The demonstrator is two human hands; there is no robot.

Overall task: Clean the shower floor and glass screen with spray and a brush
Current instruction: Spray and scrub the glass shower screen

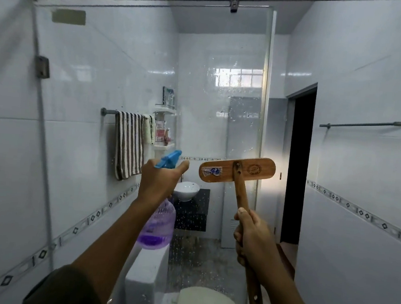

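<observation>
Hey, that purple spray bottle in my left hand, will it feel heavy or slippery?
Probably light: the spray bottle shows purple liquid only near its bottom. With liquid that low, it likely hangs bottom-heavy from the left hand. Its plastic may be slippery: spray droplets fleck the glass screen.

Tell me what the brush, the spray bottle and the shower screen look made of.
The long-handled brown brush: varnished wood, by its visible grain and soft sheen. The purple spray bottle with blue trigger: probably translucent plastic, since the liquid shows through. The clear shower screen: glass, transparent, glossy, droplet-speckled.
</observation>
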